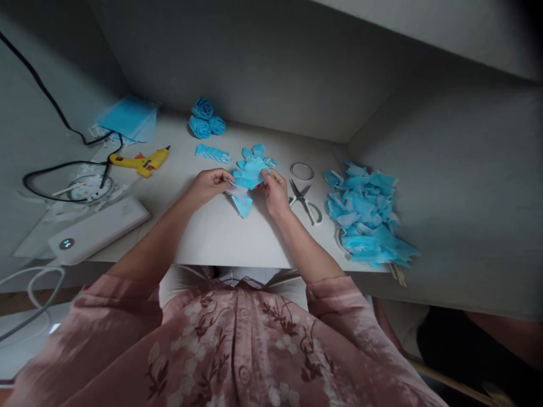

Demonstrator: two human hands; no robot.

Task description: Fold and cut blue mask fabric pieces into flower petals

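A piece of blue fabric is stretched between my two hands above the white table. My left hand pinches its left edge, and the fingers of my right hand are closed on its right edge. Below it, a pointed blue scrap lies near the left fingers. Small blue cut pieces are just behind the held fabric. A folded blue strip rests behind my left hand. Open scissors with pale handles lie to the right of my right hand.
Three blue rosettes sit at the back. At left are a yellow glue gun, blue masks, a black cable and a white power bank. A metal ring and a blue fabric heap are at right.
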